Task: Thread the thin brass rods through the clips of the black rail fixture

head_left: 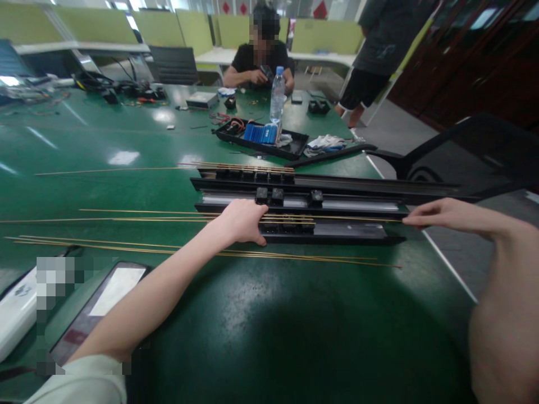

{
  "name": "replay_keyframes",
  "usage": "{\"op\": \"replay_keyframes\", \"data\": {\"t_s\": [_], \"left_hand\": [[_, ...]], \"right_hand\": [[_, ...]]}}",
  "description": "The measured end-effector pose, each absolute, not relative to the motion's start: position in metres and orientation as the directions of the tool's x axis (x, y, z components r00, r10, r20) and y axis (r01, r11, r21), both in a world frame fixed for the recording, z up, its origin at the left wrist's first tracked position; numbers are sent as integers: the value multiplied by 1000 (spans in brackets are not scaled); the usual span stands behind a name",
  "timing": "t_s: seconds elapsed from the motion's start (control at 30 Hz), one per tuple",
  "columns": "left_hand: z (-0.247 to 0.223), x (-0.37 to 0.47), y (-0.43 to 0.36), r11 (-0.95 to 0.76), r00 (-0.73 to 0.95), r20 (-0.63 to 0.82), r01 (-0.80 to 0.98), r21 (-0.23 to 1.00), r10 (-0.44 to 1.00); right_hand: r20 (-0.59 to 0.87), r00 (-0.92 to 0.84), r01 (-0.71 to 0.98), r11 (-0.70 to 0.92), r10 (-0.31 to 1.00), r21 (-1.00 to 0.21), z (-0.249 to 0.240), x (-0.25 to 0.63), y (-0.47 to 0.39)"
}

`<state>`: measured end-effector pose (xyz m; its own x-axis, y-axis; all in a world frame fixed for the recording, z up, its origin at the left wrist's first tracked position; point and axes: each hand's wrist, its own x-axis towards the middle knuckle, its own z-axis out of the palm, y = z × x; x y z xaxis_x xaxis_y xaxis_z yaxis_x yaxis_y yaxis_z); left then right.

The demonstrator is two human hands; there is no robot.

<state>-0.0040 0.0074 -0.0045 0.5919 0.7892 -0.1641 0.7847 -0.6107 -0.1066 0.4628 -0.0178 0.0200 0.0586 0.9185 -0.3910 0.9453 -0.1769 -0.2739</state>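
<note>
My left hand point(244, 220) lies across the left end of the nearest black rail point(353, 240), thumb on its near side and fingers on its far side. Some fingers are hidden. Right beside it, black blocks point(290, 227) sit in that rail under several thin brass rods point(337, 218). At the rods' right end, the fingertips of my right hand point(438, 213) pinch one rod. Behind are more long black rails point(357, 212); one carries loose black blocks point(277, 196). Several other brass rods point(311, 258) lie on the table in front.
On the green table point(295, 325) are a phone-like device point(101, 308) and a white object point(21, 303) at lower left. Farther back stand a black tray point(256, 143), gloves point(324, 145) and a water bottle point(277, 95). One person sits opposite; another stands right, near a chair point(463, 151).
</note>
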Motion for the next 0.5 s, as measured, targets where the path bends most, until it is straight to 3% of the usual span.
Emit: {"op": "replay_keyframes", "data": {"t_s": [0.1,0.5], "left_hand": [[-5,-4,8,-610,591,-163,785,-108,790],[-3,-1,9,-628,613,-143,771,-107,777]], "right_hand": [[-500,84,916,-264,862,-301,20,472,-17],[-438,196,871,-361,877,-333,19,505,-21]]}}
